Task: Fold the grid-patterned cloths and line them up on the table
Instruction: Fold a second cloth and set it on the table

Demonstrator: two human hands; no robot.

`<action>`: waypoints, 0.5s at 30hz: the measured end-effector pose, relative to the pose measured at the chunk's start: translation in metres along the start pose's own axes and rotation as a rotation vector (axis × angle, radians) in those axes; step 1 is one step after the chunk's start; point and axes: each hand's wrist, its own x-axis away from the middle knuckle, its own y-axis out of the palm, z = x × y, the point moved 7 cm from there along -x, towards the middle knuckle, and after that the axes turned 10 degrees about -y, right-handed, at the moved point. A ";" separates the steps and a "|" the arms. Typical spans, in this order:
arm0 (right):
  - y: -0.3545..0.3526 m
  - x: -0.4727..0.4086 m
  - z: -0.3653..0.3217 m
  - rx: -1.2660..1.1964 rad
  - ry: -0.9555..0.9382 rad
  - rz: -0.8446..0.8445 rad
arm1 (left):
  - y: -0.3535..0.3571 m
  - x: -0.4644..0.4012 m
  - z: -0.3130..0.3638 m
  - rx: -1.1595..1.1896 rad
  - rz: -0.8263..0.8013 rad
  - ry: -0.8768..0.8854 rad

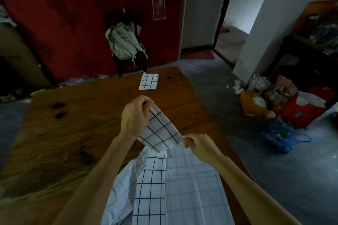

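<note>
I hold a white cloth with a dark grid (161,131) up above the wooden table (73,124). My left hand (136,115) pinches its far top corner and my right hand (199,144) pinches its near corner, so the top edge is stretched between them. The rest of the cloth hangs down and bunches over more grid cloths (192,188) lying on the table near me. One folded grid cloth (148,81) lies flat at the table's far edge.
A dark chair with a pale backpack (124,42) stands beyond the table against a red wall. To the right, bags and clutter (285,102) sit on the grey floor. The table's right edge runs close beside my right arm.
</note>
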 end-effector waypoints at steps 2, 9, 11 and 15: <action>0.007 0.006 0.019 0.136 0.074 -0.098 | -0.001 -0.001 0.000 -0.016 0.000 0.012; -0.036 -0.028 -0.049 -0.138 -0.083 0.205 | 0.032 0.015 0.018 0.033 -0.217 0.105; -0.041 -0.036 -0.072 -0.147 -0.177 0.228 | 0.036 0.018 0.026 0.076 -0.241 0.130; -0.039 -0.030 -0.071 -0.195 -0.195 0.314 | 0.029 0.015 0.031 0.158 -0.216 0.116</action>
